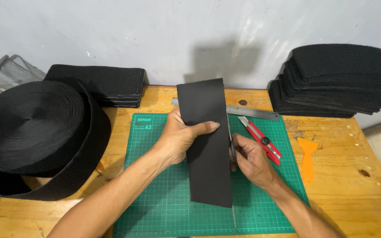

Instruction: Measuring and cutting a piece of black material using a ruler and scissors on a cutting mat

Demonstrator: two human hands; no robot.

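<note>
At frame centre the left hand [179, 136] pinches the black strip [207, 143] upright while the right hand [250, 158] grips what may be scissors along its edge; a slack hold could skew the cut.

Craft workshop, wooden bench [340, 145], green cutting mat [164, 198] (gridded), steel ruler [252, 113]

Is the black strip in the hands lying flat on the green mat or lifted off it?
Lifted: the left hand holds the black strip up, its top rising above the green mat.
</note>
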